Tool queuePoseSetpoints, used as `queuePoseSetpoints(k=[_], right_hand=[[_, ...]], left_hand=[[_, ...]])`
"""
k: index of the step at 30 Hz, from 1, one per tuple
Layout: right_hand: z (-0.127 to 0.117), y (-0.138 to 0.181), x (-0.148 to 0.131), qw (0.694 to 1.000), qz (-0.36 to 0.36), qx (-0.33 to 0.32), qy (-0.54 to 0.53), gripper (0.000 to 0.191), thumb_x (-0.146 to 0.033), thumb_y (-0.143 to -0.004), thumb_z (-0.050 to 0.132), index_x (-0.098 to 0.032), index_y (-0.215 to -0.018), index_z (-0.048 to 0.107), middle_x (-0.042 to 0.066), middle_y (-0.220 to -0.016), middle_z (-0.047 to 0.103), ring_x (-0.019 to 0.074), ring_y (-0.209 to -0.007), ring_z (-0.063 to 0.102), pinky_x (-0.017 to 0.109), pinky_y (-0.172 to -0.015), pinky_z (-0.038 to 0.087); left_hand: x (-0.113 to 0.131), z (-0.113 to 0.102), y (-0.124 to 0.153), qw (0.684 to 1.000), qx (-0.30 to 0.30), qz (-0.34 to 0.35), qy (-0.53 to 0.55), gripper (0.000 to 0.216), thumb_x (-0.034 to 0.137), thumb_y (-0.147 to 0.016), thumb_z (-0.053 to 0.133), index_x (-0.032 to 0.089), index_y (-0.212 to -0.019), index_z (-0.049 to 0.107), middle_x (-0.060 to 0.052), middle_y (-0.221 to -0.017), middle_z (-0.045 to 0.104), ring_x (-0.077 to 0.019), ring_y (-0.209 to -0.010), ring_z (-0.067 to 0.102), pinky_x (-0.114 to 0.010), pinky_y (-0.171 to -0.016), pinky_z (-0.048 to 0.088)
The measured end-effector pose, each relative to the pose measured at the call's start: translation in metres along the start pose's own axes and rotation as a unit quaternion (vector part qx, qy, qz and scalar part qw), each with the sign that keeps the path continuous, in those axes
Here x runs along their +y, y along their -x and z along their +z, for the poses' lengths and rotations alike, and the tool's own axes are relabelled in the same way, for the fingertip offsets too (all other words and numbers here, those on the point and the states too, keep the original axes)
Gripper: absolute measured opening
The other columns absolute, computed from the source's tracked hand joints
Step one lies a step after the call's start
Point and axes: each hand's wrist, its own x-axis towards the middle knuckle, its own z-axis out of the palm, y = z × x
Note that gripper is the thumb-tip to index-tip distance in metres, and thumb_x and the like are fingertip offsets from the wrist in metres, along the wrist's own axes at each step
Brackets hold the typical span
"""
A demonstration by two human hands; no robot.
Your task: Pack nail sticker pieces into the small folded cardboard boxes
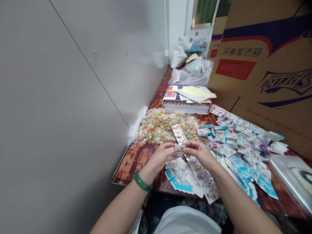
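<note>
A packet (179,147) sits pinched between left hand (163,156) and right hand (200,152).

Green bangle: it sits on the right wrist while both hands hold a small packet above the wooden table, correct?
No. The head view shows the green bangle on the left wrist; the left hand and right hand do hold the small packet above the wooden table.

A Sprite carton (268,65) stands right of a white box (186,106), with plastic bags (192,73) behind on the table (136,159).
</note>
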Motion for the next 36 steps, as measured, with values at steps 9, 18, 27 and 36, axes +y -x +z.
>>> queuePoseSetpoints(k=[9, 18, 27, 36], right_hand=[[0.006, -0.004, 0.016, 0.995, -0.057, 0.079, 0.025, 0.018, -0.035, -0.065, 0.07, -0.019, -0.069, 0.064, -0.001, -0.06, 0.059, 0.0102, -0.044, 0.048, 0.025, -0.044, 0.039], [0.006, -0.007, 0.018, 0.993, -0.047, 0.101, 0.039, 0.019, -0.035, -0.062, 0.073, -0.021, -0.067, 0.061, -0.002, -0.054, 0.056, 0.0118, -0.045, 0.048, 0.025, -0.043, 0.039], [0.002, -0.004, 0.001, 0.996, -0.025, 0.084, -0.005, 0.024, -0.036, -0.063, 0.072, -0.018, -0.059, 0.056, -0.006, -0.044, 0.049, 0.0088, -0.037, 0.044, 0.022, -0.038, 0.035], [0.0, 0.004, 0.015, 0.94, -0.25, 0.067, 0.222, 0.012, -0.026, -0.082, 0.057, -0.019, -0.076, 0.066, 0.006, -0.077, 0.064, 0.0173, -0.075, 0.059, 0.025, -0.058, 0.047]], left_hand=[[-0.008, -0.001, -0.008, 0.999, 0.03, -0.006, -0.014, 0.03, 0.034, -0.061, 0.077, 0.014, -0.08, 0.065, -0.005, -0.081, 0.064, -0.0135, -0.066, 0.062, -0.031, -0.066, 0.056], [-0.016, -0.007, -0.01, 0.999, 0.025, -0.016, -0.031, 0.035, 0.035, -0.066, 0.075, 0.017, -0.095, 0.067, -0.005, -0.092, 0.065, -0.0104, -0.065, 0.061, -0.025, -0.058, 0.058], [-0.01, -0.005, -0.008, 0.997, 0.005, 0.013, -0.074, 0.043, 0.031, -0.061, 0.078, 0.017, -0.1, 0.069, -0.006, -0.096, 0.067, -0.0136, -0.076, 0.064, -0.022, -0.062, 0.056], [-0.01, -0.002, -0.006, 0.997, 0.047, 0.001, -0.059, 0.037, 0.028, -0.068, 0.073, 0.015, -0.103, 0.066, -0.008, -0.096, 0.067, -0.0097, -0.059, 0.063, -0.022, -0.054, 0.056]])
